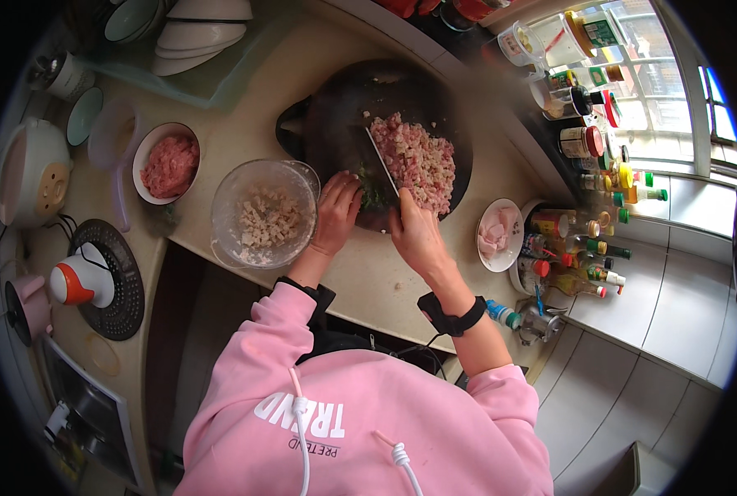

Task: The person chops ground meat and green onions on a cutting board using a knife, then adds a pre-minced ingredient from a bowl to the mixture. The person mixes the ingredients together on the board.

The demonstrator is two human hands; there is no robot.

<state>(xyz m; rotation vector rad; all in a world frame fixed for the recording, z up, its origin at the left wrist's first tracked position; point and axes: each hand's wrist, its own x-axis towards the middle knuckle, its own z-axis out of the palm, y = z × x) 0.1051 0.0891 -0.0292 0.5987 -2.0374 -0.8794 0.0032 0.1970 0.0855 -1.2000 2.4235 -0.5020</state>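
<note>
My right hand grips a knife, its blade standing on edge between chopped greens and a heap of minced meat. The pale pink mince, mixed with beige bits, covers the right part of a round dark cutting board. My left hand lies at the board's near left edge, fingers bunched against the green herbs; its grip underneath is partly hidden. Close to its left is a clear plastic bowl containing beige diced pieces.
A bowl of red mince sits farther left. At right are a plate of pale meat slices and several bottles. Stacked white bowls stand at back left. A rice cooker is at far left. The counter edge runs before me.
</note>
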